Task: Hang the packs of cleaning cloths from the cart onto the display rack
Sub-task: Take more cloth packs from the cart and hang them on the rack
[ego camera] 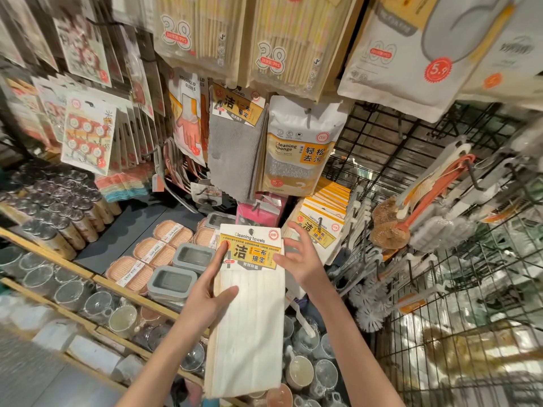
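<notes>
At the frame's centre the left hand (205, 292) is grasping a white cleaning-towel pack (249, 306) in its grip; the right hand (302, 257) is hovering beside it, fingers released, near hung packs (318, 230).

Bright, warm, even indoor light from above, with only soft shadows under the left hand (205, 292) on the pack of white cleaning cloths (249, 304). Sharp at centre: label print readable there. Strong wide-angle bending toward the edges, the wire display rack (440, 289) bowing outward. Heavy smear and blockiness along the left margin and lower right corner. Glare on the glossy chopstick packs (235, 39) overhead and on glass cups (67, 292) at lower left.
</notes>
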A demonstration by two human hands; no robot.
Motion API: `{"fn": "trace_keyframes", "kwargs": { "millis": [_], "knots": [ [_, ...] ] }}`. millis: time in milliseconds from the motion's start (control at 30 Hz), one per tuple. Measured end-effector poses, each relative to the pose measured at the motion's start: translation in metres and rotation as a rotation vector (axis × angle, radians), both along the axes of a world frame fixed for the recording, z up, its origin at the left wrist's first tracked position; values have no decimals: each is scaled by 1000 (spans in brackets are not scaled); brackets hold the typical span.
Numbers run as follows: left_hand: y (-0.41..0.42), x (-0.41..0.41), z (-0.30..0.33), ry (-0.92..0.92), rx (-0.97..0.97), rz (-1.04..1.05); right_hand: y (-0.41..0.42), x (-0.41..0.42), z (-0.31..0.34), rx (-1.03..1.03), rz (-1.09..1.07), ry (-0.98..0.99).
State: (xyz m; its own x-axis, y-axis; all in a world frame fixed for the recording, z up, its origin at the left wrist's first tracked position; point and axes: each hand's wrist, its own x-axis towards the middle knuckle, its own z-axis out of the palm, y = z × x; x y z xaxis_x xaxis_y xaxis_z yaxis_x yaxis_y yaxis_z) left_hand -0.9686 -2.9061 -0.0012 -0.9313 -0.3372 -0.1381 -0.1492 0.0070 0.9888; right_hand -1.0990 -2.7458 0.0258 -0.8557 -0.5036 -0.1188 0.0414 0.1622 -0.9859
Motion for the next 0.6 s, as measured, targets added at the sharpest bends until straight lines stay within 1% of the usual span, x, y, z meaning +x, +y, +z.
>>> {"fn": "trace_keyframes", "kwargs": {
  "millis": [100,167,267,367,500,600],
  "knots": [
    [2,2,0,3,5,-24,1,2,2,9,10,27],
    [4,1,-1,10,1,-44,1,3,4,-24,42,7],
    [4,1,-2,11,-12,-50,1,2,2,-14,69,-3],
    [3,0,-3,7,-28,-41,4,0,3,7,75,6],
    [1,0,-5,-30,12,-3,10,-3,6,-21,54,-56],
    [5,-3,-3,-30,15,21,14,-4,3,10,26,-41]
  ]
}}
